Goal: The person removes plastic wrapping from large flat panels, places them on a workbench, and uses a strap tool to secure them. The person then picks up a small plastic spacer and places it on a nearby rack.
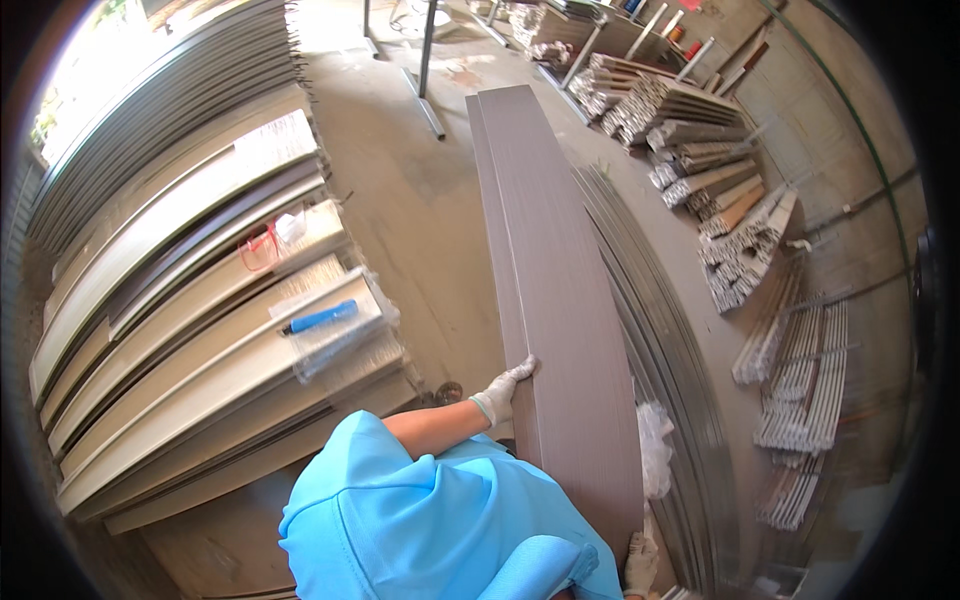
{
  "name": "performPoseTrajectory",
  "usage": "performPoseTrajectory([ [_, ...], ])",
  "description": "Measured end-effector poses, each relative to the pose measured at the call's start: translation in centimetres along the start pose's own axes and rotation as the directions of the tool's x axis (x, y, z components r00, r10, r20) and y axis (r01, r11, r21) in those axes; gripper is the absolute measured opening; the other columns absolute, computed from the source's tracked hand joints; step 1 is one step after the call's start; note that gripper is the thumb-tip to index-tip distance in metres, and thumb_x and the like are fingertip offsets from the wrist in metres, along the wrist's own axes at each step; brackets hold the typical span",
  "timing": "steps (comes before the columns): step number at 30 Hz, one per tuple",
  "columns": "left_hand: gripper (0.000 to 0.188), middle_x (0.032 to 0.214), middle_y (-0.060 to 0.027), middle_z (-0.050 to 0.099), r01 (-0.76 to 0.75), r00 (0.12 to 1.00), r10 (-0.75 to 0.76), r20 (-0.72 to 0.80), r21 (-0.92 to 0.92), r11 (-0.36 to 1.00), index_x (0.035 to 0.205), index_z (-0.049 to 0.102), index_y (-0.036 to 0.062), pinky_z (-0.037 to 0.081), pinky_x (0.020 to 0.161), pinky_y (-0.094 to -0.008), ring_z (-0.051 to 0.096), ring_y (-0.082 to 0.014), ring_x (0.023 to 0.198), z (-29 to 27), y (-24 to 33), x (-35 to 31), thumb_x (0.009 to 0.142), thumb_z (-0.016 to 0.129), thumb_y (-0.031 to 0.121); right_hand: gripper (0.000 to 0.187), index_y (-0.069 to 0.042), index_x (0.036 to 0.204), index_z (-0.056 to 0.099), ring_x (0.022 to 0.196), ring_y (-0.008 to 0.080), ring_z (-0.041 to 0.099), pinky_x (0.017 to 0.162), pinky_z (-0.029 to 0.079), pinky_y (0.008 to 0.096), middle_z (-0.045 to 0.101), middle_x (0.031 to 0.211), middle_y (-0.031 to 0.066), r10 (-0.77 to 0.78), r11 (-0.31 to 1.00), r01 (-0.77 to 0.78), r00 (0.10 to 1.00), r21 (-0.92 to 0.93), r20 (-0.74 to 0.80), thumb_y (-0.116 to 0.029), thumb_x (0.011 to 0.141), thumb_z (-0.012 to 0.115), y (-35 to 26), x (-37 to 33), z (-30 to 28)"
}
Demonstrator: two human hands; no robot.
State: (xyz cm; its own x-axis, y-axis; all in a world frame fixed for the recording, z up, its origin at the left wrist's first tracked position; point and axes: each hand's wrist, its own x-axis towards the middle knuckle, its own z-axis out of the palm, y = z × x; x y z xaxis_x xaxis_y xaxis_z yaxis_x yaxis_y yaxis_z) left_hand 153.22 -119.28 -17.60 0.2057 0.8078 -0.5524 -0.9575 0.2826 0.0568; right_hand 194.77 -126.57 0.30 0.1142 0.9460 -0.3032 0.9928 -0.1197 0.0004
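Note:
A long brown panel (560,270) with a fine-grained face stretches away in front of my body, a lengthwise seam running near its left edge. My left hand (508,392), in a whitish glove, is closed on that left edge, its thumb lying over the top face. Low in the view, my right hand (641,566), also gloved, is closed at the panel's near right edge; its fingers are partly hidden. Crumpled clear plastic (654,448) shows beside the panel, just beyond my right hand.
Long grey profiles (660,330) lie along the panel's right side. Stacked pale panels (200,360) fill the left, with a blue-handled tool (322,317) on top. Bundled metal profiles (745,245) line the right wall. Metal stand legs (425,90) rise from the floor ahead.

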Motion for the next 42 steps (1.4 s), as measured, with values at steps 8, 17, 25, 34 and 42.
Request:
performPoseTrajectory([
  [8,0.053,0.125,-0.0078,0.063,-0.166,0.980,0.159,-0.122,-0.046,0.985,0.127,0.059,0.0110,0.047,0.102,-0.0465,0.058,-0.0244,0.119,4.9,9.0,5.7,0.090,0.069,0.048,0.066,0.006,0.094,0.066,0.089,0.0501,0.060,0.078,0.045,0.0510,0.064,0.089,0.0308,-0.217,0.968,0.228,0.970,0.104,-0.105,-0.058,0.096,0.047,-7.2,17.1,-3.9],
  [17,0.058,0.123,-0.0110,0.063,-0.384,0.917,0.377,-0.127,-0.038,0.922,0.131,0.048,0.0069,0.054,0.093,-0.0471,0.063,-0.0252,0.111,9.1,20.5,16.3,0.088,0.075,0.036,0.070,0.001,0.096,0.070,0.093,0.0483,0.062,0.080,0.047,0.0514,0.066,0.090,0.0297,-0.314,0.946,0.315,0.949,0.083,-0.027,-0.065,0.093,0.047,-19.9,38.6,-8.8],
  [25,0.043,0.112,-0.0074,0.066,-0.499,0.822,0.454,-0.345,-0.052,0.865,0.122,0.054,0.0082,0.058,0.087,-0.0456,0.067,-0.0234,0.102,12.1,33.9,17.9,0.090,0.073,0.029,0.072,0.002,0.091,0.069,0.094,0.0488,0.061,0.079,0.047,0.0511,0.065,0.089,0.0292,-0.424,0.905,0.421,0.904,0.057,0.050,-0.067,0.093,0.047,-33.9,50.1,-11.7],
  [34,0.052,0.123,-0.0066,0.065,-0.545,0.832,0.516,-0.203,-0.130,0.828,0.126,0.057,0.0088,0.053,0.097,-0.0470,0.063,-0.0246,0.112,9.7,55.7,15.5,0.091,0.070,0.044,0.075,-0.001,0.086,0.066,0.085,0.0499,0.061,0.072,0.046,0.0536,0.065,0.081,0.0267,-0.534,0.845,0.535,0.845,0.021,-0.024,-0.073,0.091,0.044,-58.3,51.6,-14.1],
  [42,0.067,0.133,-0.0099,0.058,-0.512,0.855,0.478,-0.199,-0.191,0.837,0.138,0.045,0.0107,0.048,0.101,-0.0506,0.057,-0.0266,0.122,9.8,72.2,16.1,0.088,0.073,0.044,0.073,-0.003,0.087,0.065,0.085,0.0486,0.061,0.071,0.046,0.0530,0.064,0.081,0.0260,-0.558,0.827,0.557,0.830,0.077,-0.007,-0.073,0.092,0.042,-74.8,56.0,-14.7],
])
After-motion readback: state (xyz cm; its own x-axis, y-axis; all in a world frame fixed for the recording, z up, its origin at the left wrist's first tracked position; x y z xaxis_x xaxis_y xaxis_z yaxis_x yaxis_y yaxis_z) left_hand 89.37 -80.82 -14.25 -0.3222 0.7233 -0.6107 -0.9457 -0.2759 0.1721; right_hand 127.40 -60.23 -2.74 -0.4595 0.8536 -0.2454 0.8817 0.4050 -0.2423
